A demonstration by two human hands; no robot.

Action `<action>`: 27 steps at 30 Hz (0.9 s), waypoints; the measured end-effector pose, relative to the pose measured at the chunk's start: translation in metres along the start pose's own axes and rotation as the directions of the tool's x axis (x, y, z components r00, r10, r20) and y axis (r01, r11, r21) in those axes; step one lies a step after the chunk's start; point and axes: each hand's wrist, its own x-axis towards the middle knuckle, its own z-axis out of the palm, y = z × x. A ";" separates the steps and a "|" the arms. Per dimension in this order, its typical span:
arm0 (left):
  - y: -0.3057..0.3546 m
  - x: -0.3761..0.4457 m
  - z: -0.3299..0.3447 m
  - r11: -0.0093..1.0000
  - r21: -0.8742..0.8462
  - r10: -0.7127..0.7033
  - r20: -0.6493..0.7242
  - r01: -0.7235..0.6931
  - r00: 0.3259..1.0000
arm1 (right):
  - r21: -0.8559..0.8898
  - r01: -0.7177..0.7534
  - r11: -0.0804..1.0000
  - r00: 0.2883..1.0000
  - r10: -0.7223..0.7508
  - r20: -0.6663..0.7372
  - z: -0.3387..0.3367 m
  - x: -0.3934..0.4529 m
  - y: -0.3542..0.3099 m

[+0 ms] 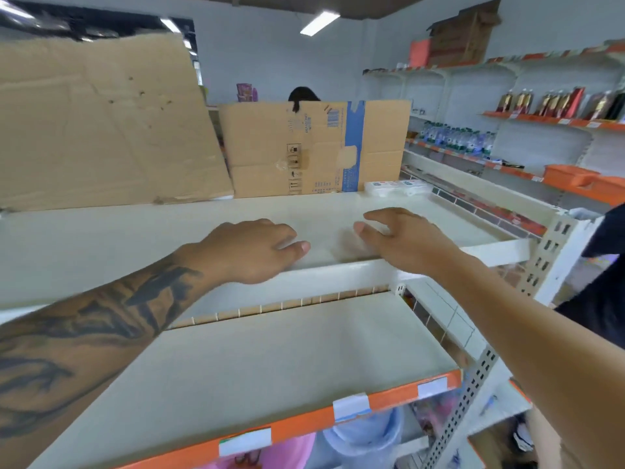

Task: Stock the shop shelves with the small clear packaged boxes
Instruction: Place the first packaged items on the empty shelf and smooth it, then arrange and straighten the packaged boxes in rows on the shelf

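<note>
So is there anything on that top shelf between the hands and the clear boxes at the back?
Nothing visible. Bare shelf top lies between the right hand, the left hand and the clear boxes; the cardboard box stands to their left.

Top shelf (135, 238) in front of me is cream-white w/ a raised front lip; on it at the back stand two flattened cardboard sheets, a big plain one (101, 120) on the left and a printed one w/ a blue stripe (314, 147) just beside it on the right. At the back right corner, touching the printed sheet's foot, lie a few small clear packaged boxes (395, 187) in a row. Next shelf down (270, 360) is the same cream w/ an orange front strip carrying white price tags (351, 406); nothing I can make out lies on its surface.
</note>
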 end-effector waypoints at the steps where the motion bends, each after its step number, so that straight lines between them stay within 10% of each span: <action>1: -0.007 -0.017 0.000 1.000 0.010 -0.008 -0.023 0.008 1.000 | -0.028 0.030 0.999 0.999 -0.031 -0.022 0.006 -0.011 -0.014; 27: -0.261 -0.285 0.019 0.870 0.131 -0.332 -0.556 0.475 0.762 | -0.198 0.590 0.783 0.779 -0.616 -0.114 0.146 -0.081 -0.356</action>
